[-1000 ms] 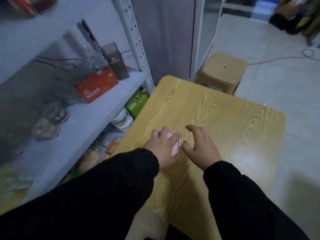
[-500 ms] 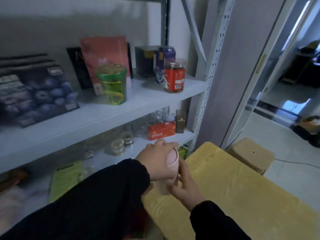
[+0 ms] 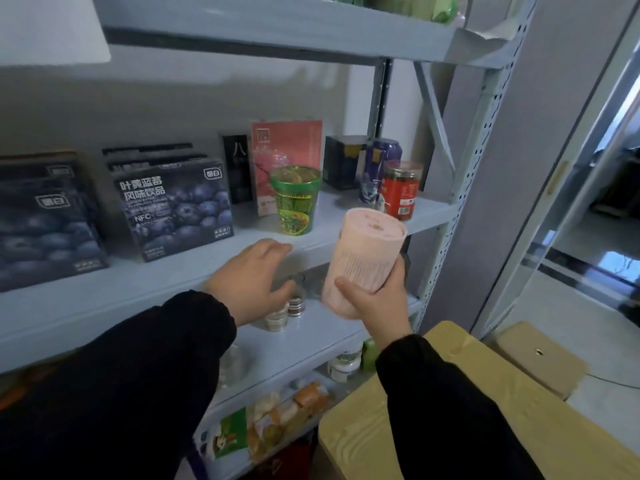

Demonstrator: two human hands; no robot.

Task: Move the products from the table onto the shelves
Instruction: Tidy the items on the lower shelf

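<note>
Pink cup (image 3: 363, 251) — lower half in the grip of the right hand (image 3: 377, 303), top clear above; left hand (image 3: 249, 282) slack

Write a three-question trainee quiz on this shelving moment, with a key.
1. True or false: the left hand holds the pink cup.
2. On the middle shelf, what stands right of the blueberry box? A) green noodle cup B) kettle C) shoe
3. Is the pink cup on a shelf yet?
Key: 1 false, the right hand grips it; 2 A; 3 no, it is held in the air.
</note>
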